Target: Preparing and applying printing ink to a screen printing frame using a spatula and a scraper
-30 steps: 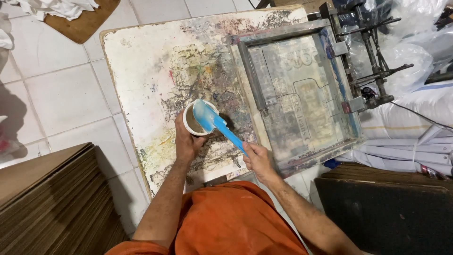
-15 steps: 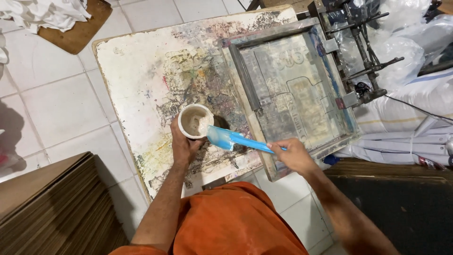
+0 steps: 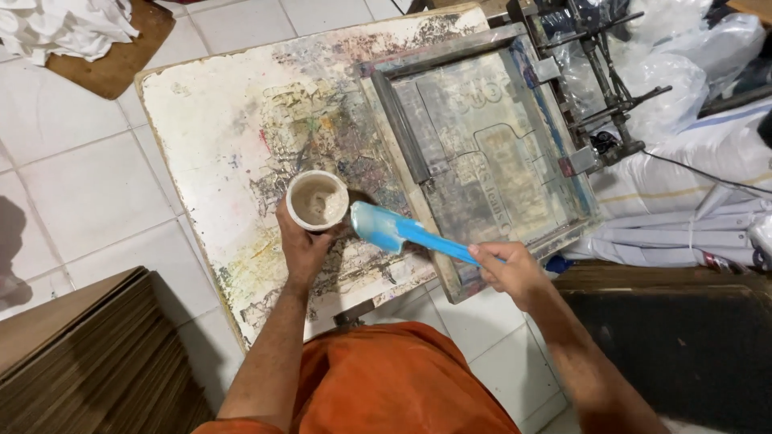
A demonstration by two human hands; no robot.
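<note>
Blue rubbery spatula, round cup

Both forearms are bare from the elbow to the fingers, with no sleeve, glove, watch or ring showing; the left hand and right hand are uncovered; below them an orange garment, plain and loosely creased, covers the lap.
</note>
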